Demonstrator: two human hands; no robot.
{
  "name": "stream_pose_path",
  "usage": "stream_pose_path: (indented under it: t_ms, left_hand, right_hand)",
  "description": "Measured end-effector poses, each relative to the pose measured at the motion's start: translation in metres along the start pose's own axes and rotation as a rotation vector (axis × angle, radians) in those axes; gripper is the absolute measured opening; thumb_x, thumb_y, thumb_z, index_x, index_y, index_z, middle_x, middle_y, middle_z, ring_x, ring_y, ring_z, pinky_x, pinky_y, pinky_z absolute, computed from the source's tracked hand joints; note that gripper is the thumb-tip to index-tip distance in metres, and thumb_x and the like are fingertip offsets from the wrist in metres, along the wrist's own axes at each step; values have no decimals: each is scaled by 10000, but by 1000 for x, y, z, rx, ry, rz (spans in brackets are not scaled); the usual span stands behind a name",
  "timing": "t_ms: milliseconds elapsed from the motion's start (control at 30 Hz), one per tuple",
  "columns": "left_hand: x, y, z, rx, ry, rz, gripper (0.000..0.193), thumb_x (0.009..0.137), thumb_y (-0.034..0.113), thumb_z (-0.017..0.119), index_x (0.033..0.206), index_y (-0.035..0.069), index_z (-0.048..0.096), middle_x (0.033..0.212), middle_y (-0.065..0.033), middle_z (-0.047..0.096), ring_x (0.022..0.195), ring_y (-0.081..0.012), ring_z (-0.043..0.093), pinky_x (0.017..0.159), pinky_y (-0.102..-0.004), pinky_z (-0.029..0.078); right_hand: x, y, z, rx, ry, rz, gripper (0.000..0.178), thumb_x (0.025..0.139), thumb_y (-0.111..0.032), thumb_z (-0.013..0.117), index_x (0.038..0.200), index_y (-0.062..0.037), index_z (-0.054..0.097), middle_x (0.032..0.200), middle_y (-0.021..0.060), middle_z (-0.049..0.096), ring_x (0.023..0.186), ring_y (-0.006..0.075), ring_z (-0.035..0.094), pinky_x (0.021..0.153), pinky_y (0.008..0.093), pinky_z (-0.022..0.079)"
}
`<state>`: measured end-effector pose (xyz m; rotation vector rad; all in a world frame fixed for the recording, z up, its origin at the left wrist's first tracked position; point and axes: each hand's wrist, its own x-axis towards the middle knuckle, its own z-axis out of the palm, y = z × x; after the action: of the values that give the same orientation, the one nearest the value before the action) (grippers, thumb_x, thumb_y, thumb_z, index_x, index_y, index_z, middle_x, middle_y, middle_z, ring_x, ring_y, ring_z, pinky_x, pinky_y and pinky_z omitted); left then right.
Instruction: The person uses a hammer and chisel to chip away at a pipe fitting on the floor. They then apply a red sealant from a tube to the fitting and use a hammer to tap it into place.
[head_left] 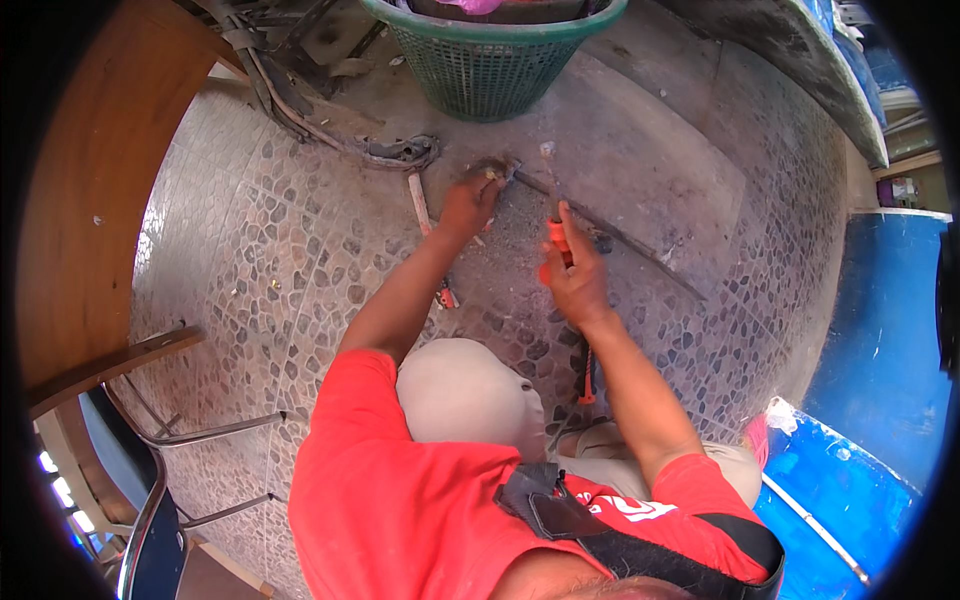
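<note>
My right hand [580, 275] is closed round a red-handled screwdriver [557, 240], its thin shaft pointing away from me. To its left, my left hand [470, 205] is low over the floor, fingers pinched at the near-left end of a long dark metal bar [625, 238]; what they hold there is too small to name. The bar slants across the floor, passing behind the screwdriver. Beside my left forearm lies a stick-like tool with a pale handle [419, 205], and a small red-ended piece [446, 296] is below it. Under my right wrist is an orange-and-black handle [587, 375].
A green plastic basket [490, 70] stands ahead. Dark tangled straps [290, 110] lie at the far left. Wooden furniture [110, 170] and a metal-legged chair [150, 480] are on the left. Blue panels [870, 310] line the right, with a white rod [815, 525] near me.
</note>
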<state>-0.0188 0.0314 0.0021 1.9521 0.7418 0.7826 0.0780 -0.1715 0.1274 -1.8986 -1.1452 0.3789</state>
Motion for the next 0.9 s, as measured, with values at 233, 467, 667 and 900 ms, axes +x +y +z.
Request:
stream_pose_path:
  t_ms: [233,467,667,900]
  left_hand:
    - [5,15,0,-134,60,-152,211,942,190,713,1029,0,736,904,-156,751,782,-184,706,732,-306,534]
    - [5,5,-2,-41,24,-226,250,942,217,722,1021,-19,743,866,-140,750,772,-123,668,718,-290,517]
    - [-1,-7,2,-73,72,-110,186,935,206,708,989,31,744,769,-177,691,695,-237,690,648,-348,512]
    - [1,13,0,-56,-42,-31,145,937,178,697,954,34,709,776,-187,676,717,-346,682,639,-415,508]
  right_hand:
    - [-10,17,-4,-33,37,93,617,957,-170,681,1530,-177,451,1106,175,687,924,292,702,827,386,560]
    - [-10,17,-9,62,45,185,612,962,-192,688,1525,-140,452,1195,193,682,1028,291,700,887,380,547]
    - [-8,17,-6,86,57,149,612,961,-191,690,1520,-114,452,1305,220,641,1153,317,669,943,381,530]
    - [-6,14,-7,24,63,117,603,960,-166,680,1518,-125,455,1299,210,644,1151,332,669,930,388,541]
